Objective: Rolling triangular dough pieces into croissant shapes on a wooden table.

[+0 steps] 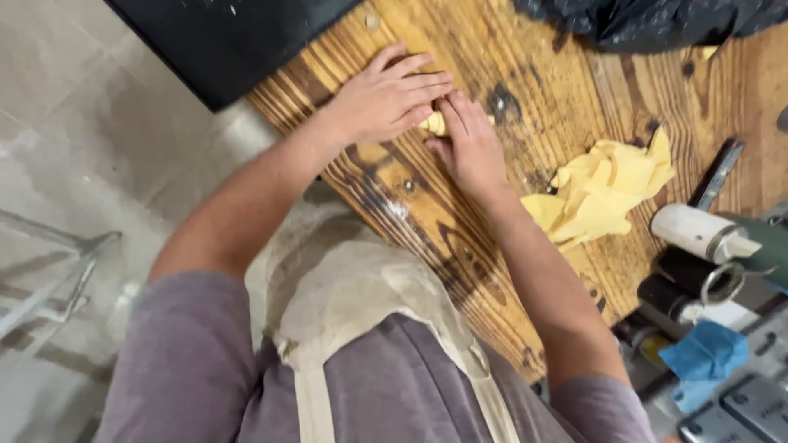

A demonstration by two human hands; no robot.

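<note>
A small pale yellow piece (434, 123) is lying on the wooden table (460, 221), almost covered by the two hands; only a short rounded bit of it is showing between them, so its full shape cannot be told. The left hand (384, 97) is lying over it from the far side, fingers stretched out flat and close together, pressing down on top of the piece rather than curling round it. The right hand (469, 146) is meeting it from the near side, fingers also straight, their tips touching the piece and the left hand's fingers. Neither hand is clenching; both are resting open-palmed against the piece and the tabletop.

The table is made of striped, dark-stained planks with screw heads showing near the wrists. Just beside the right forearm, a crumpled yellow cloth (603, 189) is lying on the wood. Beyond it, at the table's edge, a white cylinder with a metal collar (699, 232) is lying beside a dark green tool (767, 242), and a blue rag (706, 354) is sitting lower down. A dark crumpled sheet (648, 20) is covering the far corner, and a black slab (222, 41) is lying along the left end of the table. The person is wearing a grey shirt and a pale apron (345, 287).
</note>
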